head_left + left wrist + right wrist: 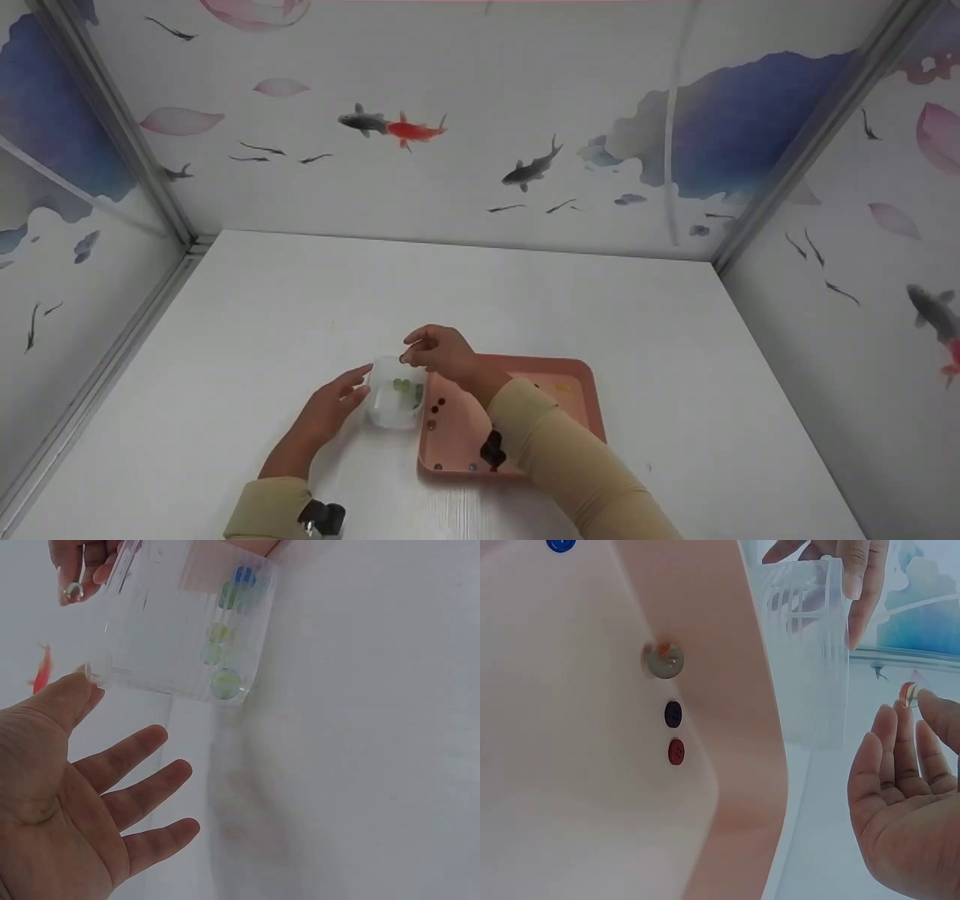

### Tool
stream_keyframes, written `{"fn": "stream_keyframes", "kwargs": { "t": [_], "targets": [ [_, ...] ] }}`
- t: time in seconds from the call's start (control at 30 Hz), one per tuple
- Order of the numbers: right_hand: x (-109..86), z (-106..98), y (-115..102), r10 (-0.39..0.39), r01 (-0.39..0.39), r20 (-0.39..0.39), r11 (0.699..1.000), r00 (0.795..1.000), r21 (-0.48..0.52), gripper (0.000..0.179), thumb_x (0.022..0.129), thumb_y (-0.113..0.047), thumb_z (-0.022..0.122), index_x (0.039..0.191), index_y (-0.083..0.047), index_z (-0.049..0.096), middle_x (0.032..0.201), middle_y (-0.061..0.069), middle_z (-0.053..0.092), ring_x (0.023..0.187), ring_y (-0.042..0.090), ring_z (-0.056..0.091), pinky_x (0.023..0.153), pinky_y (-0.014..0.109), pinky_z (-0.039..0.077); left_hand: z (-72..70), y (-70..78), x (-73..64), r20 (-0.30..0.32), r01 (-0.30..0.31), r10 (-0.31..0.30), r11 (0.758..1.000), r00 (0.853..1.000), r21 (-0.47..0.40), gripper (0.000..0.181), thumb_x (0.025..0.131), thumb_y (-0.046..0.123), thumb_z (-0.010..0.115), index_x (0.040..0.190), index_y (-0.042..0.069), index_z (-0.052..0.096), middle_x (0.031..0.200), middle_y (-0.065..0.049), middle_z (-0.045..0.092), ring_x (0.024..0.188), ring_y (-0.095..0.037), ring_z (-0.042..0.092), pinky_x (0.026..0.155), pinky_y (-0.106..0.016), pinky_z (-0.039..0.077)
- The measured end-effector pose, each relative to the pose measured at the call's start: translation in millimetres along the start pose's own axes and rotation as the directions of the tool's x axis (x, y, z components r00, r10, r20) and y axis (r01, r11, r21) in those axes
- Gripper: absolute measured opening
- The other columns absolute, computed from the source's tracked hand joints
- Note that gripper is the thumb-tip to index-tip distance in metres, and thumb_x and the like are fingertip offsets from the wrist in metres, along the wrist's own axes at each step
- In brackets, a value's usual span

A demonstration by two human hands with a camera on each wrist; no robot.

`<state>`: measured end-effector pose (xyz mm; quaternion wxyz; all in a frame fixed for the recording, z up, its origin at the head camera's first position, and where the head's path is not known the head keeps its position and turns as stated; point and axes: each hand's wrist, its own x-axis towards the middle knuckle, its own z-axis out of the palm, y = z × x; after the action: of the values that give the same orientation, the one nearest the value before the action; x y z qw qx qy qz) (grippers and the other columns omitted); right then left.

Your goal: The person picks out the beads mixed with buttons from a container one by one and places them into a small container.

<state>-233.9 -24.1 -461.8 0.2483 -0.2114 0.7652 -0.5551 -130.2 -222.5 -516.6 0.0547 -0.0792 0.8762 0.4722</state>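
A glass marble with an orange swirl (910, 694) is pinched between the thumb and a fingertip of my right hand (444, 352), above the far right rim of a clear plastic box (386, 416). Several green, yellowish and blue marbles (226, 683) lie at the bottom of the box. My left hand (330, 409) is at the box's left side, its thumb and index fingertips at the rim (97, 673). The other left fingers are spread and fairly straight. To the right, a pink tray (450, 450) is partly covered by my right forearm.
In the tray lie a marble (666, 661), a black button (673, 714), a red button (676, 751) and a blue button (561, 544). Something small and yellow (562, 388) sits towards its far right. Fish-printed panels (465, 187) wall the white table (285, 300).
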Motion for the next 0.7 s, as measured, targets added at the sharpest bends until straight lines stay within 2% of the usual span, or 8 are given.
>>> {"fn": "stream_keyframes", "kwargs": {
  "t": [0.17, 0.33, 0.43, 0.53, 0.7],
  "targets": [
    [1.6, 4.0, 2.8, 0.006, -0.007, -0.013, 1.000, 1.000, -0.010, 0.021, 0.093, -0.007, 0.064, 0.113, -0.002, 0.063, 0.100, 0.012, 0.070, 0.096, 0.025, 0.066, 0.090, 0.047, 0.051, 1.4, -1.9, 0.4, -0.005, 0.016, -0.016, 1.000, 1.000, 0.004, 0.051, 0.101, 0.036, 0.050, 0.148, 0.016, 0.041, 0.144, -0.022, 0.045, 0.133, -0.044, 0.040, 0.105, -0.059, 0.036],
    [1.8, 5.2, 4.1, -0.009, 0.009, 0.003, 1.000, 1.000, -0.017, 0.019, 0.092, -0.007, 0.066, 0.110, -0.002, 0.064, 0.097, 0.011, 0.070, 0.095, 0.023, 0.067, 0.093, 0.049, 0.051, 2.5, -2.3, 1.5, -0.011, 0.015, -0.014, 1.000, 1.000, 0.015, 0.052, 0.101, 0.038, 0.049, 0.148, 0.017, 0.041, 0.144, -0.022, 0.045, 0.133, -0.044, 0.041, 0.105, -0.059, 0.037],
    [0.9, 5.7, 3.3, -0.021, 0.021, 0.007, 1.000, 1.000, -0.022, 0.019, 0.091, -0.006, 0.067, 0.109, -0.001, 0.065, 0.095, 0.010, 0.070, 0.093, 0.020, 0.067, 0.092, 0.044, 0.052, 2.5, -2.3, 2.2, -0.012, 0.006, -0.006, 1.000, 1.000, 0.015, 0.053, 0.100, 0.040, 0.049, 0.148, 0.016, 0.041, 0.144, -0.023, 0.045, 0.133, -0.044, 0.041, 0.105, -0.059, 0.037],
    [-0.1, 6.2, 2.0, -0.037, 0.037, 0.004, 0.998, 0.999, -0.047, 0.019, 0.090, -0.006, 0.068, 0.108, -0.002, 0.065, 0.094, 0.008, 0.069, 0.091, 0.018, 0.066, 0.086, 0.036, 0.055, 2.0, -1.7, 2.0, -0.015, 0.003, -0.003, 1.000, 1.000, 0.008, 0.051, 0.101, 0.035, 0.050, 0.147, 0.016, 0.042, 0.143, -0.023, 0.046, 0.133, -0.044, 0.041, 0.105, -0.059, 0.036],
    [-0.4, 7.4, 2.4, -0.058, 0.058, 0.007, 0.996, 0.998, -0.067, 0.019, 0.089, -0.003, 0.068, 0.108, 0.000, 0.065, 0.092, 0.009, 0.070, 0.089, 0.019, 0.067, 0.081, 0.031, 0.056, 1.0, 0.4, -0.2, -0.015, -0.006, 0.006, 1.000, 1.000, 0.008, 0.048, 0.102, 0.029, 0.050, 0.147, 0.014, 0.042, 0.143, -0.023, 0.046, 0.132, -0.045, 0.041, 0.105, -0.059, 0.037]
  ]
}}
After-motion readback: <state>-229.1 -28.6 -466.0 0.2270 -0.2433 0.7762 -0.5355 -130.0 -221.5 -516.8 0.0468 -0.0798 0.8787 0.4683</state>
